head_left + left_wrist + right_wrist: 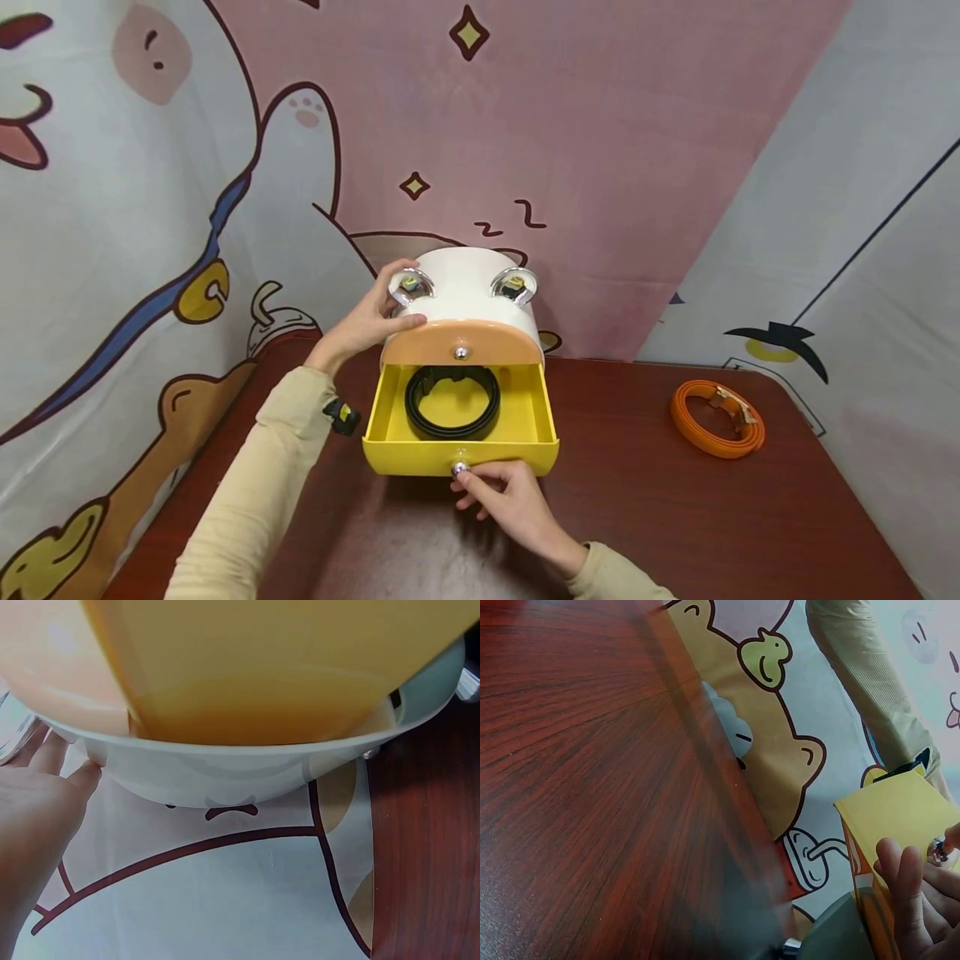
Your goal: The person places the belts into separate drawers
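Note:
A white storage box with two ring-shaped eyes stands at the table's back, its yellow drawer pulled out below an orange-tan drawer front. My left hand rests on the box's left side, thumb in front, another finger beside the left ring; some fingers are hidden. My right hand pinches the silver knob of the yellow drawer between thumb and fingers. Inside the drawer lies a coiled black belt. From the left wrist, the yellow drawer appears close above the white rim.
A coiled orange belt with a metal buckle lies at the right of the dark red wooden table. Cartoon-printed cloth hangs behind and on both sides. A small black device is strapped to the left wrist.

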The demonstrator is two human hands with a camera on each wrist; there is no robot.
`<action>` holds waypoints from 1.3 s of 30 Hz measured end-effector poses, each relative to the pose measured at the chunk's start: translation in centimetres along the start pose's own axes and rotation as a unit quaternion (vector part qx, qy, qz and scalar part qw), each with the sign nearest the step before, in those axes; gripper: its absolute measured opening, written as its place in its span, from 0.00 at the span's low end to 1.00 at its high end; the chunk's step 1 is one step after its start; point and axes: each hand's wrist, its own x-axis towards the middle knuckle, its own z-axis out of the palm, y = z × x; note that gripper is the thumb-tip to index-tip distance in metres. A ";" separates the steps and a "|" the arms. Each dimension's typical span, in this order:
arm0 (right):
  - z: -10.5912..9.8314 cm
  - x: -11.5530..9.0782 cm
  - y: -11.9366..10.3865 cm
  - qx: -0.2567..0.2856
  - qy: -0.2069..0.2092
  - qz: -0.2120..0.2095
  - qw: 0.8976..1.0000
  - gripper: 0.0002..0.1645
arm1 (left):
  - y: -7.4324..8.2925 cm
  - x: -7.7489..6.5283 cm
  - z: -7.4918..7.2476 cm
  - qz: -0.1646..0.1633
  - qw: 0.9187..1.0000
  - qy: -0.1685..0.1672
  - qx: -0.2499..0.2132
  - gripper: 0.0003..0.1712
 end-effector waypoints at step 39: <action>0.0 2.5 0.2 0.034 0.045 0.033 0.998 0.15 | 0.2 -0.2 0.0 0.007 1.000 -0.009 0.003 0.44</action>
